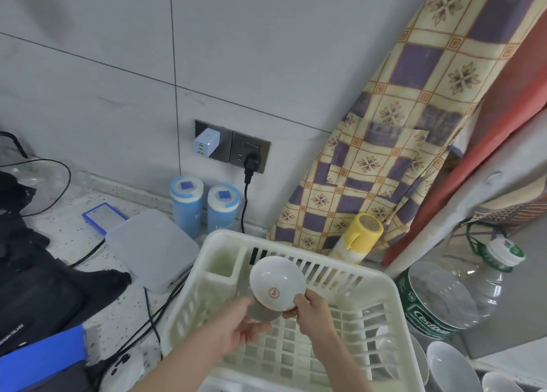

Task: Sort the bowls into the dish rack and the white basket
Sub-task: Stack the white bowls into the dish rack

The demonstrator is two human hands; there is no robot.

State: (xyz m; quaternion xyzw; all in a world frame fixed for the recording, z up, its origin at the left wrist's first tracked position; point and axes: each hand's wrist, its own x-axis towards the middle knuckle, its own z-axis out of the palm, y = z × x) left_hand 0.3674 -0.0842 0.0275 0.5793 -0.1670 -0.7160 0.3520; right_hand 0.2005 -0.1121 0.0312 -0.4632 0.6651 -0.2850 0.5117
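A small white bowl (276, 282) with a red emblem inside and a brown rim is held tilted above the white basket (381, 291), a slatted plastic one on the counter. My right hand (312, 310) pinches the bowl's rim at its lower right. My left hand (236, 328) grips a second, greyish bowl (262, 313) just beneath the first, mostly hidden by it. Several white bowls (453, 365) stand at the bottom right, beside the basket. No separate dish rack shows in view.
A yellow-lidded bottle (359, 237) and a large clear water jug (450, 291) stand right of the basket. Behind it are two blue canisters (204, 206), a plugged wall socket (250, 154) and a hanging patterned cloth (414, 125). Cables, a translucent box (151, 248) and dark fabric (38, 273) lie left.
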